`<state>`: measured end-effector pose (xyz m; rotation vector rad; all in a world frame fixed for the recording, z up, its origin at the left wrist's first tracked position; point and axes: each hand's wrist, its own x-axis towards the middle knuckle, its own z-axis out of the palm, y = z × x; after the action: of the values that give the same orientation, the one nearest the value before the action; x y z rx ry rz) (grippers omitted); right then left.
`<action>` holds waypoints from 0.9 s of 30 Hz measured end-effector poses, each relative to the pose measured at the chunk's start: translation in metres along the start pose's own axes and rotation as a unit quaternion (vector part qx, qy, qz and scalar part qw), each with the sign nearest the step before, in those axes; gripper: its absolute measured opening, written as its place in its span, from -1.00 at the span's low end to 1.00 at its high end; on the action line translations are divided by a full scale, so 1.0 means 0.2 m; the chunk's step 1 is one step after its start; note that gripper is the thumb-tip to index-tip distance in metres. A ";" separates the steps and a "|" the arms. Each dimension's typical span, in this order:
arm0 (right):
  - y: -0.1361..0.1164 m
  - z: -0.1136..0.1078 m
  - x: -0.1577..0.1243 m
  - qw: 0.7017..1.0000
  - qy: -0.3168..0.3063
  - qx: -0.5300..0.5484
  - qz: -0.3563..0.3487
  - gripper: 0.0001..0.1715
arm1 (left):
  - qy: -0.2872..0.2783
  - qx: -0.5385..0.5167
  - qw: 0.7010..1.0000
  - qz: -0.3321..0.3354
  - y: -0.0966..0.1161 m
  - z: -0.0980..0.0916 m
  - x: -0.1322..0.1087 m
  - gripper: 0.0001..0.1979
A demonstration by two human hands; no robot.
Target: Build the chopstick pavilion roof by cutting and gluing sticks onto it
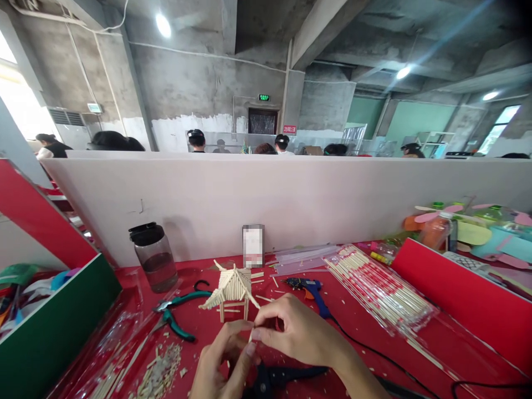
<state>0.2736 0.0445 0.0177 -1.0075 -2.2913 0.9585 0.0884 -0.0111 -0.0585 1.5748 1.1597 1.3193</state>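
Observation:
My left hand [226,357] and my right hand [297,332] meet low in the middle of the view, fingertips pinched together. Between them is a short, pale wooden stick [250,336], mostly covered by the fingers. Just beyond stands a small pavilion model [235,285] built of pale sticks, with a sloped roof on thin legs. Beneath my hands lies a black-handled tool [270,381], partly hidden. Green-handled pliers [177,324] rest open to the left of the model. A blue glue gun [313,291] lies to the right, its cord running toward me.
A dark-lidded water bottle [153,257] and an upright phone [253,246] stand near the white partition [291,205]. Bagged sticks [374,285] lie right; stick scraps [158,371] are heaped front left. Green [62,327] and red [465,305] boards flank the red table. People sit beyond.

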 end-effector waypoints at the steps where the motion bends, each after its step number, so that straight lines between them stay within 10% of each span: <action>1: 0.00 0.00 0.00 1.000 -0.003 -0.001 0.000 -0.82 | -0.004 -0.001 1.000 -0.003 0.00 0.00 0.00 -0.73; 19: 0.00 0.01 0.00 1.000 -0.006 -0.023 0.006 -0.78 | 0.034 -0.062 0.996 -0.048 -0.01 0.07 -0.02 -0.65; 27: 0.01 0.00 0.00 0.999 0.001 -0.054 0.004 -0.80 | -0.045 -0.058 0.993 -0.089 -0.01 0.02 0.02 -0.63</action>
<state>0.2740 0.0447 0.0163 -1.0629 -2.3594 0.8442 0.0918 -0.0074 -0.0592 1.3997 1.1204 1.1659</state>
